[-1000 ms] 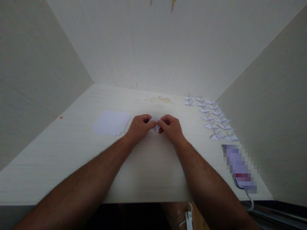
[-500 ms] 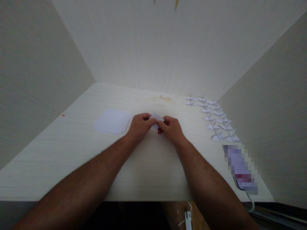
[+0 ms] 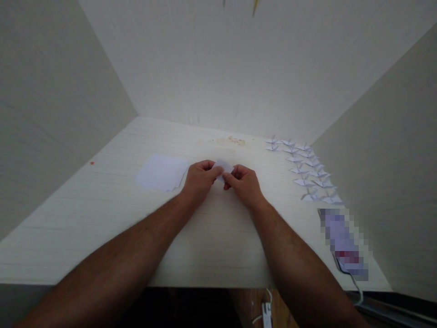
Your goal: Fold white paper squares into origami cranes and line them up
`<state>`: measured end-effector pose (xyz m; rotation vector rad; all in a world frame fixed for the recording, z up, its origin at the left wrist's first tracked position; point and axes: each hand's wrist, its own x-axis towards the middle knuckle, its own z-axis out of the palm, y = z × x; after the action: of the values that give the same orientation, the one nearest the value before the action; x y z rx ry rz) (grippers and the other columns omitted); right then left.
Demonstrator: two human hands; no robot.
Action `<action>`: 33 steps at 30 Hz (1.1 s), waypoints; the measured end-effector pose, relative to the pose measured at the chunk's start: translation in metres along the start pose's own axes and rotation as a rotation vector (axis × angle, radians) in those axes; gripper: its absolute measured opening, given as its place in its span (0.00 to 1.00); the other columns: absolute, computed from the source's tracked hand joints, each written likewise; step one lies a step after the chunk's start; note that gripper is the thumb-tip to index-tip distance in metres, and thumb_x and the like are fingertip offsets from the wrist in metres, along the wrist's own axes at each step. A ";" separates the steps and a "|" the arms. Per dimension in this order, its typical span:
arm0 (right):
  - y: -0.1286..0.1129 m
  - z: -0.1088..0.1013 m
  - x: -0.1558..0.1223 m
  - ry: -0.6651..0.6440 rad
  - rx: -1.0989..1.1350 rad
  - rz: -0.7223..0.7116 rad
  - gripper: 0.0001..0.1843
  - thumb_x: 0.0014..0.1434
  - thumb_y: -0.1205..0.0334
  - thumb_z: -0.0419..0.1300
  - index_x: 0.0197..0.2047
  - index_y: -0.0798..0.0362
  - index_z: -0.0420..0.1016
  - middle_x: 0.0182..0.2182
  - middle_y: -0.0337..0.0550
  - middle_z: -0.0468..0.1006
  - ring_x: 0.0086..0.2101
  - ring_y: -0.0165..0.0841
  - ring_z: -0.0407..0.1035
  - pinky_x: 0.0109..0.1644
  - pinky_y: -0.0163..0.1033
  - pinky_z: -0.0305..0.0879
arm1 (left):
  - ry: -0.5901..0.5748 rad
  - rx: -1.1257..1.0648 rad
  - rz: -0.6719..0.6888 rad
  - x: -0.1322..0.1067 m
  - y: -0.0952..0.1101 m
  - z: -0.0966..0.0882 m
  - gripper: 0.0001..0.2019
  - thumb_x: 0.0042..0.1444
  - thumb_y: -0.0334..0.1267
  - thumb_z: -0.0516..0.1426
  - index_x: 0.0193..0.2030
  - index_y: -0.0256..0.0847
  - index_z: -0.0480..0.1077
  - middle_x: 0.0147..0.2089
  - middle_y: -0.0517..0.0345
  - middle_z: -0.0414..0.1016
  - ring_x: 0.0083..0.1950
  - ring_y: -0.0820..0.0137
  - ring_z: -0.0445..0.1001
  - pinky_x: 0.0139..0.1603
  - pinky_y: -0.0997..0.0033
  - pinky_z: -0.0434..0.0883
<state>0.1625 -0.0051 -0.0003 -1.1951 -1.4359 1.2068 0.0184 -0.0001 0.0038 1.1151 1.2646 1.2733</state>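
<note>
Between my two hands is a small folded piece of white paper (image 3: 222,165), held over the middle of the table. My left hand (image 3: 202,179) pinches its left side, thumb on top. On the other side my right hand (image 3: 243,181) grips the lower right edge between thumb and fingers. Both thumbs nearly meet on the paper, and they cover part of its folds. A stack of white paper sheets (image 3: 162,172) lies just left of my left hand, its edges slightly uneven.
Several folded white paper cranes (image 3: 309,169) stand in rows at the right back. Nearer me lies a pixelated, phone-like device (image 3: 343,243) with a white cable (image 3: 358,291). Walls enclose the table (image 3: 211,246) at the left, back and right. A power strip (image 3: 266,314) is below the front edge.
The thumbs have shifted slightly on the folded paper, showing a little more of its face. Both hands stay in nearly the same place; the whole view has moved slightly.
</note>
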 end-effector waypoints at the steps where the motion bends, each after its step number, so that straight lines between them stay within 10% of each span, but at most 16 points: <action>1: 0.000 0.000 0.000 -0.006 0.016 -0.002 0.12 0.51 0.56 0.65 0.27 0.52 0.67 0.20 0.37 0.76 0.21 0.27 0.69 0.27 0.32 0.64 | 0.005 -0.009 0.003 0.001 -0.001 0.000 0.08 0.45 0.40 0.62 0.24 0.38 0.70 0.20 0.64 0.64 0.21 0.78 0.57 0.21 0.75 0.55; 22: -0.008 0.002 -0.004 0.005 0.047 0.016 0.12 0.50 0.58 0.65 0.23 0.52 0.67 0.19 0.37 0.76 0.20 0.27 0.68 0.25 0.33 0.63 | 0.028 -0.021 0.052 0.000 -0.003 0.001 0.09 0.47 0.43 0.62 0.26 0.40 0.69 0.21 0.65 0.63 0.22 0.77 0.58 0.23 0.74 0.57; 33: -0.005 0.001 -0.006 0.022 -0.083 -0.076 0.12 0.54 0.57 0.62 0.22 0.53 0.70 0.17 0.36 0.72 0.19 0.26 0.64 0.25 0.33 0.59 | -0.155 -0.218 -0.059 -0.004 0.001 0.004 0.07 0.45 0.37 0.63 0.26 0.39 0.69 0.23 0.62 0.69 0.23 0.76 0.65 0.24 0.75 0.59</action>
<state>0.1616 -0.0113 0.0039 -1.1950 -1.5138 1.0881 0.0224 -0.0035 0.0055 0.9923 1.0101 1.2238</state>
